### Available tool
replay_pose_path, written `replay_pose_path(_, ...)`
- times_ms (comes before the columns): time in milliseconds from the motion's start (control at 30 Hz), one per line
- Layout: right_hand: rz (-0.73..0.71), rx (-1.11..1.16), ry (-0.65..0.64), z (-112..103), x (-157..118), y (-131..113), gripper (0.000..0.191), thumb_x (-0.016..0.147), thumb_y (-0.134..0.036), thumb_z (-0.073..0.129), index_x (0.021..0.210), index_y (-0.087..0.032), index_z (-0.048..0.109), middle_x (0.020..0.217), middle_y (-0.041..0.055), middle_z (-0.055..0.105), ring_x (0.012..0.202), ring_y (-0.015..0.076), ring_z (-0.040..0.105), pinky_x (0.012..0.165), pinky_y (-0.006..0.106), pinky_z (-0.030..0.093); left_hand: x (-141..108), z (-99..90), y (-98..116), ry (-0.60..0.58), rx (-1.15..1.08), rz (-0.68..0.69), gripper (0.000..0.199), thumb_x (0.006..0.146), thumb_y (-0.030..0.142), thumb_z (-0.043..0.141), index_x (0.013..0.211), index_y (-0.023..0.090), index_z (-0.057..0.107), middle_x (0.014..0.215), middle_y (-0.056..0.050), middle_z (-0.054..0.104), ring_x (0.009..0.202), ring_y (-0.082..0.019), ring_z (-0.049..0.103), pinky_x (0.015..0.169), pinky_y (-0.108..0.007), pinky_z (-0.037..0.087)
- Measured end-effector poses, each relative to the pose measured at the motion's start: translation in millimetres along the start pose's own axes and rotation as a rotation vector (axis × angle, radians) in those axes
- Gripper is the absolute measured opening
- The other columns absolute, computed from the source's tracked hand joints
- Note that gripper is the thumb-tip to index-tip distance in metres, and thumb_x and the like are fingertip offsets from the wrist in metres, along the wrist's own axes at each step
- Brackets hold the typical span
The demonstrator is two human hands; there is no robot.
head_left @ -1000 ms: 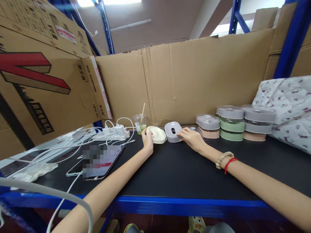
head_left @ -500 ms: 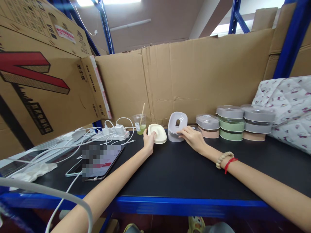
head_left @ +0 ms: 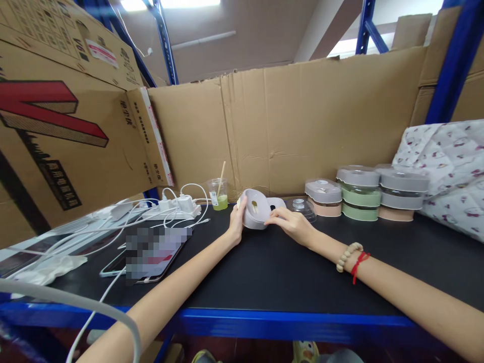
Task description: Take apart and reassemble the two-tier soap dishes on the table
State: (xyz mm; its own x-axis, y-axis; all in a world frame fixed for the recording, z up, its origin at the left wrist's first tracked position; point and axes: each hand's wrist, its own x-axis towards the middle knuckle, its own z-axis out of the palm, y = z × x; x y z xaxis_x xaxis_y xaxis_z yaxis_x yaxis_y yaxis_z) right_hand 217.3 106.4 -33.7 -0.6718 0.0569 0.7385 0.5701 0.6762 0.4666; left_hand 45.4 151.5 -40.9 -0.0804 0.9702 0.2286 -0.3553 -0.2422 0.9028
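On the black bench, centre: one lilac-grey dish with a central opening, tilted up between two hands. Left hand: grip closed on the dish's left side, thumb up along the rim. Right hand: thumb and fingertips pinched together at its right edge; beaded bracelet and red cord at the wrist. Just behind: one similar lilac-grey piece, partly hidden; beside it, one clear lid. Farther right: three stacks of containers, grey, green and peach. Left: one cup of green drink, with straw.
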Motion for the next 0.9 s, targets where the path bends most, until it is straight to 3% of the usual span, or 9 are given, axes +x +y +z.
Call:
replay_pose_path(100, 0.037, 0.033, -0.059, 0.5, 1.1, -2.1, 0.040, 0.094, -0.012, 0.023, 0.090, -0.018, 0.063, 0.077, 0.0048, 0.061, 0.072, 0.0107, 0.059, 0.059, 0.019, 0.049, -0.6, -0.6, -0.2, 0.027, 0.006, -0.047, 0.033, 0.061, 0.033, 0.070, 0.085, 0.013, 0.059, 0.080, -0.003, 0.061, 0.081, -0.019, 0.058, 0.073, -0.026, 0.046)
replay_pose_path(167, 0.152, 0.084, -0.057, 0.6, 2.0, -3.4, 0.031, 0.094, -0.018, 0.030, 0.093, -0.018, 0.061, 0.082, 0.0057, 0.061, 0.078, 0.0124, 0.060, 0.064, 0.022, 0.051, -1.2, -0.7, 0.6, 0.053, 0.031, -0.037, 0.029, 0.059, 0.030, 0.070, 0.079, 0.013, 0.058, 0.075, -0.001, 0.059, 0.078, -0.018, 0.057, 0.071, -0.025, 0.045)
replay_pose_path(300, 0.569, 0.255, 0.050, 2.9, 3.5, -4.1, 0.023, 0.086, -0.033, 0.049, 0.103, -0.018, 0.056, 0.097, 0.0083, 0.058, 0.091, 0.0171, 0.059, 0.068, 0.027, 0.054, -1.8, -0.3, 3.3, 0.052, -0.045, -0.112, 0.025, 0.063, 0.028, 0.066, 0.082, 0.012, 0.060, 0.076, -0.003, 0.061, 0.074, -0.018, 0.058, 0.065, -0.025, 0.046)
replay_pose_path(400, 0.906, 0.414, 0.109, 7.0, 4.3, -3.0, 0.041, 0.076, -0.039, 0.059, 0.110, -0.016, 0.052, 0.101, 0.0108, 0.057, 0.089, 0.0203, 0.060, 0.054, 0.027, 0.055, -2.1, -0.6, 4.6, 0.043, -0.115, -0.178, 0.029, 0.065, 0.027, 0.064, 0.089, 0.011, 0.060, 0.079, -0.005, 0.062, 0.070, -0.017, 0.058, 0.064, -0.025, 0.047)
replay_pose_path(500, 1.173, 0.689, 0.019, 10.0, 6.2, -3.6, 0.054, 0.073, -0.041, 0.060, 0.118, -0.015, 0.044, 0.099, 0.0124, 0.059, 0.078, 0.0202, 0.062, 0.040, 0.024, 0.051, -3.8, -0.6, 4.9, 0.020, -0.120, -0.208, 0.034, 0.063, 0.030, 0.066, 0.091, 0.011, 0.059, 0.079, -0.005, 0.062, 0.068, -0.017, 0.058, 0.063, -0.026, 0.047)
replay_pose_path(633, 1.262, 1.032, -0.156, 10.4, 8.7, -6.4, 0.047, 0.080, -0.035, 0.053, 0.120, -0.017, 0.039, 0.080, 0.0057, 0.061, 0.068, 0.0173, 0.061, 0.037, 0.022, 0.051, -10.0, 2.2, 6.3, -0.075, -0.065, -0.225, 0.036, 0.058, 0.035, 0.068, 0.083, 0.012, 0.057, 0.073, -0.004, 0.060, 0.069, -0.019, 0.058, 0.062, -0.027, 0.047)
replay_pose_path(800, 1.205, 1.136, -0.152, 9.7, 8.8, -5.4, 0.043, 0.087, -0.035, 0.043, 0.125, -0.018, 0.034, 0.071, 0.0016, 0.059, 0.056, 0.0145, 0.060, 0.041, 0.024, 0.053, -17.0, 6.8, 8.6, -0.239, -0.009, -0.115, 0.041, 0.052, 0.035, 0.071, 0.084, 0.014, 0.056, 0.073, -0.003, 0.059, 0.074, -0.021, 0.058, 0.063, -0.027, 0.047)
replay_pose_path(900, 1.244, 1.143, -0.153, 6.1, 12.3, -6.6, 0.040, 0.089, -0.034, 0.040, 0.125, -0.018, 0.035, 0.072, 0.0018, 0.059, 0.055, 0.0140, 0.060, 0.040, 0.023, 0.051, -19.1, 9.0, 9.7, -0.221, 0.008, -0.131, 0.037, 0.053, 0.032, 0.068, 0.084, 0.014, 0.056, 0.075, -0.003, 0.060, 0.075, -0.021, 0.059, 0.065, -0.027, 0.047)
